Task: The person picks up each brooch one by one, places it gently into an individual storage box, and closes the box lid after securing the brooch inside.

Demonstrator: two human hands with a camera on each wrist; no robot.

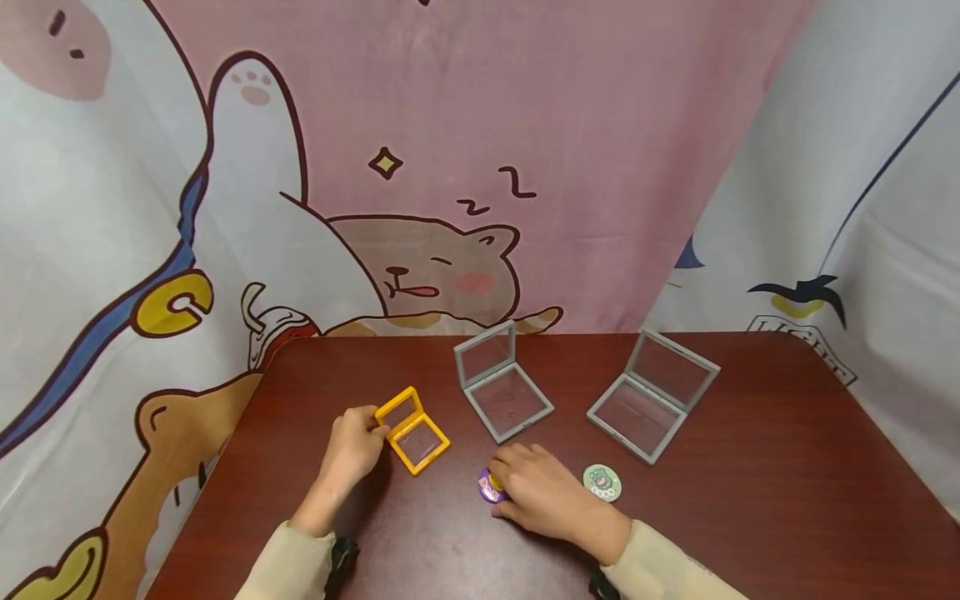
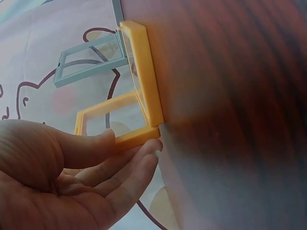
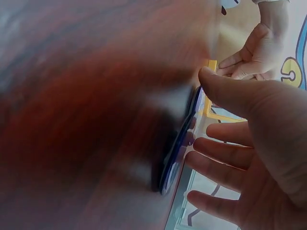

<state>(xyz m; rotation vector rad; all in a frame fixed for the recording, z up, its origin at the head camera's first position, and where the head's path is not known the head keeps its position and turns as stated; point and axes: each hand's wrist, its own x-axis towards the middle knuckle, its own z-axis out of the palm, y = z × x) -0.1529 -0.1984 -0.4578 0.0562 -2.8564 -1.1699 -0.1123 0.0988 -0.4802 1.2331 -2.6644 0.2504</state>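
Note:
My left hand pinches the raised half of a small yellow hinged display frame with clear film windows. In the left wrist view, the thumb and fingers grip the border of the yellow frame near its hinge. My right hand is over a round purple badge with a yellow patch, partly covering it. The right wrist view shows the badge edge-on at the tabletop, the thumb at its edge and the other fingers loosely extended beside it.
Two larger grey hinged frames stand opened farther back, one in the middle and one to the right. A round green badge lies beside my right hand. The brown table ends at a cartoon-printed curtain.

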